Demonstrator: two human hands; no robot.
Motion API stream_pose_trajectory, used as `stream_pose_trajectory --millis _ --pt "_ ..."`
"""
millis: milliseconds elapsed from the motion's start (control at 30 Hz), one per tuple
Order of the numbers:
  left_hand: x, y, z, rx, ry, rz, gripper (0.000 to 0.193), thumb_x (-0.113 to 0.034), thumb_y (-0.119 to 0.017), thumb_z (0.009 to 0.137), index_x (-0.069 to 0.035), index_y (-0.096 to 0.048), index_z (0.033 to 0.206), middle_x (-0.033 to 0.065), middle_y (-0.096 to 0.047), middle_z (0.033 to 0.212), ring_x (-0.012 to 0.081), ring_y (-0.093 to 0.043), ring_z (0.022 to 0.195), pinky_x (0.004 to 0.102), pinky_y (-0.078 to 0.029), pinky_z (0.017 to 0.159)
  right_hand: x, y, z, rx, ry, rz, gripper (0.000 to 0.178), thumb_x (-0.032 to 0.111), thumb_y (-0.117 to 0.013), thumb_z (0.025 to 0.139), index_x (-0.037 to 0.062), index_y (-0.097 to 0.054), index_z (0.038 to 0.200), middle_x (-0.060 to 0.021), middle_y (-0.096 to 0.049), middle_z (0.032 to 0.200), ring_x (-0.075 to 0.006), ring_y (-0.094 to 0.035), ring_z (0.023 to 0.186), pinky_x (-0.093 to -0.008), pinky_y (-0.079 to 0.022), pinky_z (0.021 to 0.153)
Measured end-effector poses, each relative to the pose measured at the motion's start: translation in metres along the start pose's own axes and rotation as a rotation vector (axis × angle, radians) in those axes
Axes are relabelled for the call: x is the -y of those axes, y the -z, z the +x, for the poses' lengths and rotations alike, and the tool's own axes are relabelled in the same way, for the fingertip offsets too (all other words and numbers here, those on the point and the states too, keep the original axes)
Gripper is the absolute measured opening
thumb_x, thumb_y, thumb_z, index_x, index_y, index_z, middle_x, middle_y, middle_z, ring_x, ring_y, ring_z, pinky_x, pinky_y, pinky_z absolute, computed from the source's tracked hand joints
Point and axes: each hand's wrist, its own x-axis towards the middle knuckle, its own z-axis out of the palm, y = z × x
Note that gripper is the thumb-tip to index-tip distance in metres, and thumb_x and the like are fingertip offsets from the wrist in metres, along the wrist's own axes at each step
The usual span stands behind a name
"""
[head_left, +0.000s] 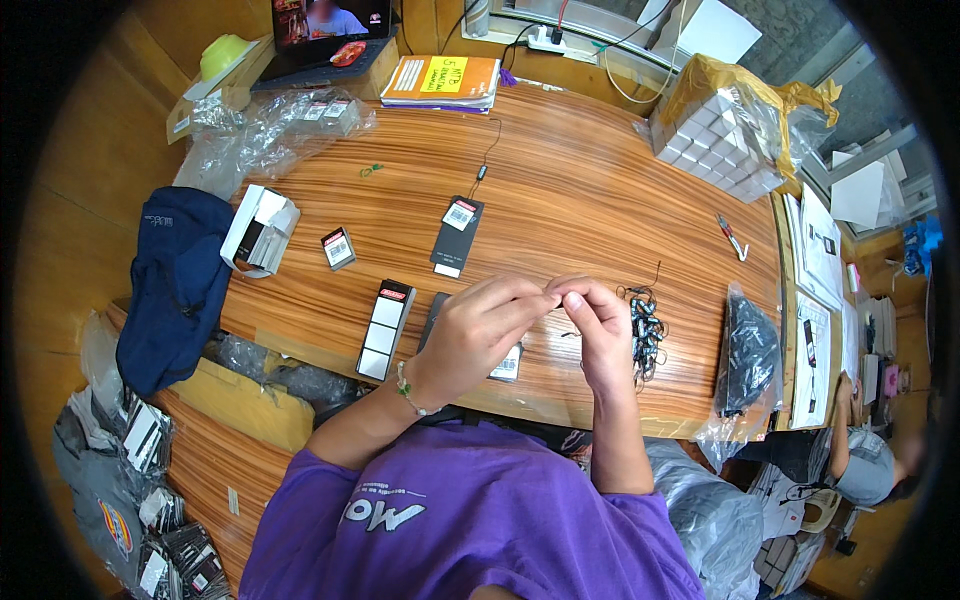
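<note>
The left hand (482, 325) and right hand (602, 325) pinched one small black piece (557, 303) between their fingertips, over the brown wood-grain table (600, 190); beside the right hand lay one pile of black cords (646, 332), too tangled to count, and farther away one long black rectangular card tag (457, 241) and one red-handled metal tool (732, 238)

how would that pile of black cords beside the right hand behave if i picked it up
The pile of black cords is probably floppy, since its thin strands curl and loop. It may snag and lift as a clump, because the loops overlap. It's likely fairly light, given the slender strands.
</note>
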Motion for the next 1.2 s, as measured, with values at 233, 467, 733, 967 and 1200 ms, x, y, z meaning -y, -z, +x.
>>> stream_pose_trajectory --millis 233,467,733,967,1200 --pt "0.004 -0.003 -0.009 0.030 -0.049 0.059 0.033 0.003 -0.064 0.070 -0.006 -0.063 0.101 0.0083 -0.062 0.087 0.0231 -0.061 0.079 0.0302 -0.050 0.066 0.012 0.024 0.007 -0.262 0.160 0.342 0.011 0.014 -0.054 0.089 0.0033 -0.055 0.085 -0.0068 -0.057 0.079 -0.0172 -0.054 0.077 -0.0313 -0.045 0.076" --pt "0.010 0.012 -0.008 0.101 0.106 -0.195 0.028 -0.005 -0.063 0.078 -0.006 -0.061 0.105 0.0097 -0.060 0.094 0.0234 -0.060 0.088 0.0315 -0.049 0.076 0.033 0.015 0.010 -0.118 0.266 0.468 0.015 0.021 -0.053 0.091 0.0066 -0.052 0.091 -0.0019 -0.047 0.066 -0.0121 -0.042 0.064 -0.0292 -0.035 0.065" --pt "0.067 0.101 -0.053 0.241 0.452 0.115 0.047 -0.017 -0.071 0.071 -0.007 -0.057 0.115 0.0107 -0.055 0.108 0.0252 -0.051 0.104 0.0335 -0.040 0.091 0.037 0.052 -0.006 -0.179 0.308 0.256 0.016 0.011 -0.061 0.085 0.0063 -0.051 0.096 -0.0026 -0.053 0.065 -0.0100 -0.045 0.055 -0.0267 -0.035 0.056" --pt "0.082 0.108 -0.079 0.332 0.587 0.270 0.058 -0.021 -0.077 0.063 -0.006 -0.057 0.115 0.0107 -0.051 0.115 0.0265 -0.045 0.111 0.0361 -0.035 0.098 0.036 0.058 -0.007 -0.278 0.234 0.199 0.016 0.004 -0.057 0.085 0.0025 -0.052 0.100 -0.0067 -0.055 0.072 -0.0141 -0.049 0.064 -0.0258 -0.040 0.064" --pt "0.063 0.106 -0.072 0.122 0.705 0.062 0.044 -0.004 -0.070 0.071 -0.003 -0.056 0.112 0.0112 -0.058 0.106 0.0177 -0.058 0.094 0.0283 -0.048 0.082 0.033 0.049 -0.007 -0.259 0.196 0.139 0.020 0.001 -0.056 0.084 0.0020 -0.050 0.102 -0.0038 -0.056 0.074 -0.0123 -0.052 0.065 -0.0227 -0.041 0.059"
